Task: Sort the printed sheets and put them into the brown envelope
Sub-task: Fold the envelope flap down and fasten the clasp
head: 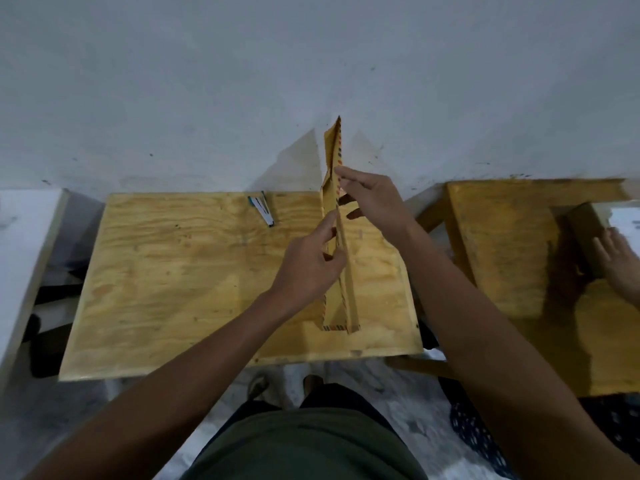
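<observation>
Here, brown envelope [337, 258] edge-on, pinched by left hand [308, 268], right hand [372, 199], no legible writing

Brown envelope [333, 216] with striped edging stands upright, edge-on, on the plywood table [173, 271].

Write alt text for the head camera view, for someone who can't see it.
A person holds a brown envelope upright on edge over a plywood table, the left hand pinching its near side and the right hand pinching it higher up. A stapler lies near the table's far edge, and another person's hand rests on a neighbouring table at right.
</observation>
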